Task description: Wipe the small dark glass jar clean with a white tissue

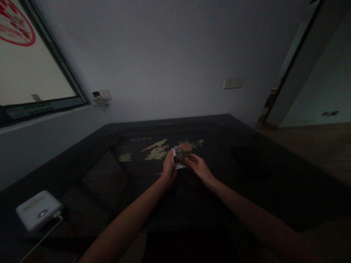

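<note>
Over the middle of the dark table, my left hand (169, 168) is closed on a white crumpled sheet (179, 166), which looks like tissue or thin cloth. A small see-through, shiny object (181, 156) lies against that sheet, between my two hands. The fingers of my right hand (199, 166) pinch its right side. Its exact kind is too dim and small to make out, and the table's painted pattern shows beside and perhaps through it. My left fingertips are partly hidden behind the sheet.
The dark glossy table (192, 204) bears a bird-and-flower picture (155, 149). A white box-shaped device (40, 210) with a cable stands at the left front. Wall sockets (233, 83) are behind, with a plugged-in adapter (101, 98) near the window (33, 65).
</note>
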`<state>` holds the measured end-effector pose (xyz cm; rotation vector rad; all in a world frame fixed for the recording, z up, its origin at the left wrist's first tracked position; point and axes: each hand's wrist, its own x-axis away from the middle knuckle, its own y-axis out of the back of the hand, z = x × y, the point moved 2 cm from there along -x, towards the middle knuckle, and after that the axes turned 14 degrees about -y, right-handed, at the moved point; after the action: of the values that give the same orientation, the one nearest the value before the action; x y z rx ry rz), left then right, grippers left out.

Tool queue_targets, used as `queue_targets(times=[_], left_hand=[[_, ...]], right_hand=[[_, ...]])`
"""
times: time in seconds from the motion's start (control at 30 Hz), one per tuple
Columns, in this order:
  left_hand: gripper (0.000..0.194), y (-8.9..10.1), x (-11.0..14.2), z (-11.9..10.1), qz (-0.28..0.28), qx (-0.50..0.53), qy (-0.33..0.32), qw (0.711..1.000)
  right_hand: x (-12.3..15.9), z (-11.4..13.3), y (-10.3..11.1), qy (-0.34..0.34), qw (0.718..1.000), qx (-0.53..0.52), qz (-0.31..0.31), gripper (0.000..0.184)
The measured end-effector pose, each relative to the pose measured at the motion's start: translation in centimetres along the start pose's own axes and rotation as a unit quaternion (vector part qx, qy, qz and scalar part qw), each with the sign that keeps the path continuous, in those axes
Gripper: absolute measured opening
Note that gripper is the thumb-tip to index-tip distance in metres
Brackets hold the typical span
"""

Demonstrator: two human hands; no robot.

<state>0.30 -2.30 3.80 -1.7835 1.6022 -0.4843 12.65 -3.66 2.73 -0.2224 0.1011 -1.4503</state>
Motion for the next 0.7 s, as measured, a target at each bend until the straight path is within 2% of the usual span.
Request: queue_targets(times=[0.07, 0.23, 0.43, 0.7], left_hand=[[0.016, -0.2, 0.2, -0.3, 0.014, -0.013, -0.012, 1.000], [0.025, -0.6, 0.8, -1.2, 0.090, -0.091, -0.073, 0.989], [0.020, -0.9, 1.1, -1.9, 0.118, -0.144, -0.119, 0.975], [0.018, -1.6, 1.5, -3.2, 0.166, -0.193, -0.202, 0.946]], right_hand=[[0.2, 0.1, -0.2, -0.003, 1.000, 0.003, 0.014, 0.044], [0.7, 0.5, -0.4, -0.007, 1.000, 0.005, -0.001, 0.045], [1.1, 1.2, -0.5, 0.002, 1.000, -0.018, 0.000, 0.043], [1.0, 1.2, -0.7, -0.021, 0.997, -0.067, 0.026, 0.038]])
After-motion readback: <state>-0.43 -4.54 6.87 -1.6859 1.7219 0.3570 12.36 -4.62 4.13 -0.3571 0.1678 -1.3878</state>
